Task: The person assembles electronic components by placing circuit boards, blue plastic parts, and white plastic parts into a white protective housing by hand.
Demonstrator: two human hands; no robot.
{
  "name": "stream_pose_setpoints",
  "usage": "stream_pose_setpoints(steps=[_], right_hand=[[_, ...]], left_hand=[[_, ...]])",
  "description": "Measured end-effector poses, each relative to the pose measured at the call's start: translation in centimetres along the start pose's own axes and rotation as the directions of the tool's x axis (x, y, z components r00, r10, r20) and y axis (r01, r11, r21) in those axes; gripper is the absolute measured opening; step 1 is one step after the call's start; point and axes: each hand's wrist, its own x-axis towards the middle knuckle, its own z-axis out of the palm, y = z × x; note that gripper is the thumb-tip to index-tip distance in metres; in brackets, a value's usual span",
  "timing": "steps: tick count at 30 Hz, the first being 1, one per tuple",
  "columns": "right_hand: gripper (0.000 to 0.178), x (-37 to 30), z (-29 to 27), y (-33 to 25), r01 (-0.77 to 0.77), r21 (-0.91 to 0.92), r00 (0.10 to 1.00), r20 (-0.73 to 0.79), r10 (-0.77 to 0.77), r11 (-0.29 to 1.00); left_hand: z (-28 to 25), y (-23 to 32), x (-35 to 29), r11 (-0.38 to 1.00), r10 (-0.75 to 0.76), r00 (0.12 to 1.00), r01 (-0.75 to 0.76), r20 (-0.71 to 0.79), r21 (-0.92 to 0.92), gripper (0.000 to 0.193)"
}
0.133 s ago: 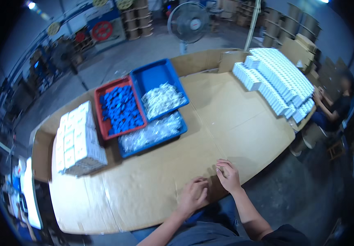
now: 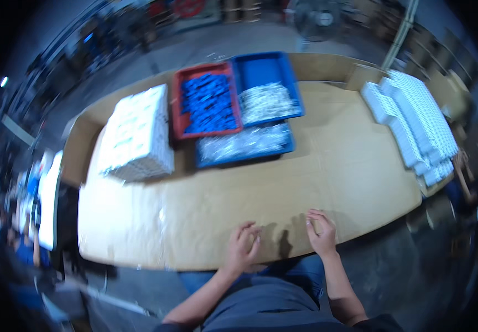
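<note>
Both my hands hover over the near edge of a cardboard-covered table [image 2: 283, 191], a hand's width or so apart. My left hand [image 2: 243, 244] has loosely bent fingers, and nothing shows in it. Slightly farther right, my right hand [image 2: 321, 232] is also empty, its fingers curved and its thumb apart. Beyond them stand a red tray [image 2: 178, 113] of small blue parts [image 2: 208, 102], a blue tray [image 2: 264, 69] with small whitish pieces [image 2: 269, 102], and a lower blue tray [image 2: 245, 159] of clear plastic bags or film [image 2: 244, 141].
A block of stacked white boxes [image 2: 134, 133] stands at the left. Rows of small white boxes [image 2: 416, 119] fill the right end, where a blurred person's arm [image 2: 466, 177] reaches in. A cardboard wall [image 2: 319, 69] borders the far side. Behind it is a fan [image 2: 316, 19].
My hands have moved apart from each other. The whole view has swung, so the table and trays sit farther right and higher in the picture.
</note>
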Motion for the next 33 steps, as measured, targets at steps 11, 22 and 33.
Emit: stream_pose_setpoints(steps=[11, 22, 33], right_hand=[[0.008, -2.2, 8.2, -7.6, -0.015, 0.147, 0.971, 0.238, -0.021, 0.989], [0.023, 12.8, 12.6, -16.6, 0.022, 0.106, 0.788, 0.61, -0.082, 0.994], [0.034, 39.0, 33.7, -33.4, 0.521, 0.155, 0.668, 0.538, -0.514, 0.839]], left_hand=[[-15.6, -7.6, -6.7, 0.884, -0.055, 0.839, 0.293, -0.542, 0.364, 0.026], [-17.2, -8.2, -4.8, 0.746, -0.087, 0.828, 0.422, -0.554, 0.514, 0.036], [-18.6, -7.0, -4.7, 0.728, -0.208, 0.814, 0.499, -0.543, 0.47, 0.037]])
